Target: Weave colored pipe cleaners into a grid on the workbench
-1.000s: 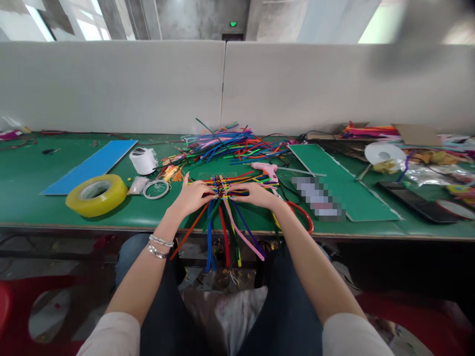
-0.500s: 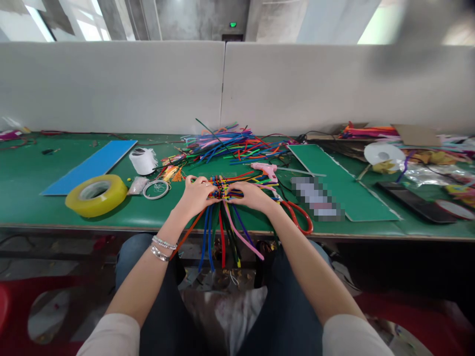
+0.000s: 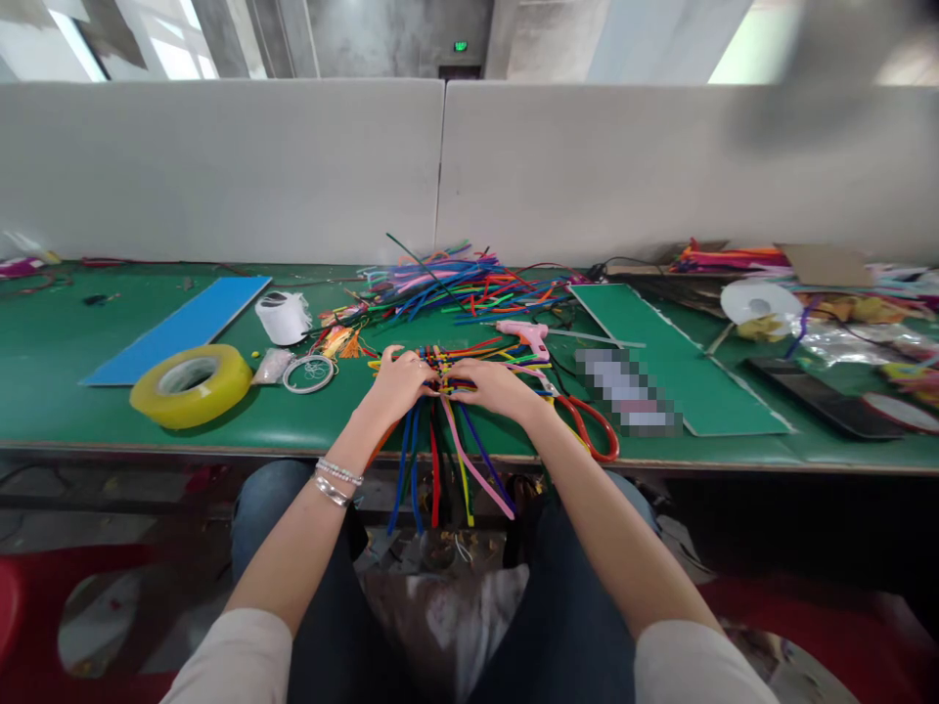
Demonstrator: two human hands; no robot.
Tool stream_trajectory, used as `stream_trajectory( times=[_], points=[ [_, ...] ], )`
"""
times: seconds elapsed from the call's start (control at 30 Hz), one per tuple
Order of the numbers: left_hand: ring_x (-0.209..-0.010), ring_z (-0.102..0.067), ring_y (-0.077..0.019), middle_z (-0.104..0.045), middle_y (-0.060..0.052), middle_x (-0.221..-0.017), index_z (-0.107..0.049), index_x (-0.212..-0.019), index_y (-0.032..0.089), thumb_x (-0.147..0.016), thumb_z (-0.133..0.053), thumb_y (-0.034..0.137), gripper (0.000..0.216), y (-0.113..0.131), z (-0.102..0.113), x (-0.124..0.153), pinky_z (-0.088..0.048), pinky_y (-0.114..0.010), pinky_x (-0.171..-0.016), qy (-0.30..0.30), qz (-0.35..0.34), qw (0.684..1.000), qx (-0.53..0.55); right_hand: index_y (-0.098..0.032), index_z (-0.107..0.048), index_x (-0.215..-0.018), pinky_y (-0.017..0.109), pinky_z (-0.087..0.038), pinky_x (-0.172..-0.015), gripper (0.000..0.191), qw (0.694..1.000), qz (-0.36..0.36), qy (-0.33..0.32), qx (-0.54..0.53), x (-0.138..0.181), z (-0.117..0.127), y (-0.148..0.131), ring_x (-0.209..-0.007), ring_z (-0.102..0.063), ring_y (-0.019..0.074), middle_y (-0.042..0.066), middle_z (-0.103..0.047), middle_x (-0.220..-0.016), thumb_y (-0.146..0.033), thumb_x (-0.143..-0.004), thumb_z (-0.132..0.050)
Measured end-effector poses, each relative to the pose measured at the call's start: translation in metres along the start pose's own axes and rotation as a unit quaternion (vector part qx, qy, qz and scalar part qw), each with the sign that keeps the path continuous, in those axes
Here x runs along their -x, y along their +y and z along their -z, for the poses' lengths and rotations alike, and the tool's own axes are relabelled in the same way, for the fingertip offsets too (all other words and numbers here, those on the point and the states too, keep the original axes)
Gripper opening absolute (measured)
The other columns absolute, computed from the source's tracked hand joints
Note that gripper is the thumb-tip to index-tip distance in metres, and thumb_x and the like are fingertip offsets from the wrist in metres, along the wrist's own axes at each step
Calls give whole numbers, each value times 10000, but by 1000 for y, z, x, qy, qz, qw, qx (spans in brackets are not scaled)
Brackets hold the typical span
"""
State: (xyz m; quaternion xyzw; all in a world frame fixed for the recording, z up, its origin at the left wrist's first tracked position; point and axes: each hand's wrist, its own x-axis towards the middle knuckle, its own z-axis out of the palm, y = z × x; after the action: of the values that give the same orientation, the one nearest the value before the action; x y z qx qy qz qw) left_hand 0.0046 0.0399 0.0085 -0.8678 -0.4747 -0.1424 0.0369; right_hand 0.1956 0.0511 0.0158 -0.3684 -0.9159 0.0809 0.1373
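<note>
My left hand (image 3: 400,384) and my right hand (image 3: 495,386) press down on a woven bundle of multicoloured pipe cleaners (image 3: 440,374) on the green table mat (image 3: 330,425). Their fingertips nearly meet over the crossing strands. Long blue, red, pink and yellow ends (image 3: 440,469) hang towards me over the table edge. A pink hot glue gun (image 3: 524,337) lies just beyond my right hand, and red-handled scissors (image 3: 588,427) lie to its right. A loose heap of pipe cleaners (image 3: 462,293) lies farther back.
A yellow tape roll (image 3: 192,386), a wire ring (image 3: 308,374), a white roll (image 3: 283,318) and a blue board (image 3: 180,328) lie left. A green board (image 3: 660,342) and a blurred patch (image 3: 627,391) lie right. A white partition (image 3: 440,176) runs along the table's back.
My left hand has slid right towards the middle of the bundle, and my right hand has moved slightly left. The hands now sit closer together, and the hanging ends have shifted slightly.
</note>
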Motion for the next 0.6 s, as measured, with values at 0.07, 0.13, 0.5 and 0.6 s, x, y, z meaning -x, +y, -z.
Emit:
stream_trajectory(
  times=[0.07,0.13,0.5,0.6],
  points=[
    [-980,-532,-206,-687,-27,-971,-670,-920,254,-813,-592,238,133,-2,-2,-1,-226,-435,-942,2,-4,1000,3,-156,-625,-1072,327,-432,-907,287,1000,1,4,-2,0,-1,1,-1031,-583,216,90,-625,-1117,-264,-808,-589],
    [-971,-529,-206,-686,-22,-970,-663,-925,252,-812,-597,248,132,-4,-4,-1,-247,-416,-903,0,-8,1000,2,-162,-629,-1063,327,-434,-903,282,1000,0,8,-4,0,-2,2,-1020,-586,215,87,-628,-1107,-267,-803,-594],
    [-1003,-506,-208,-678,-27,-1001,-660,-973,236,-841,-561,261,167,0,2,4,-278,-379,-864,-12,-13,1000,-2,-181,-625,-1066,334,-434,-908,286,999,-9,20,-33,1,-3,1,-1024,-580,210,78,-626,-1101,-278,-799,-594],
    [-1050,-480,-201,-672,-7,-1026,-653,-1019,275,-848,-549,308,202,-9,8,8,-272,-378,-905,-2,-2,1000,31,-189,-615,-1083,340,-423,-931,319,998,-19,37,-57,4,-6,7,-1048,-568,209,70,-621,-1120,-326,-796,-597]
  ],
)
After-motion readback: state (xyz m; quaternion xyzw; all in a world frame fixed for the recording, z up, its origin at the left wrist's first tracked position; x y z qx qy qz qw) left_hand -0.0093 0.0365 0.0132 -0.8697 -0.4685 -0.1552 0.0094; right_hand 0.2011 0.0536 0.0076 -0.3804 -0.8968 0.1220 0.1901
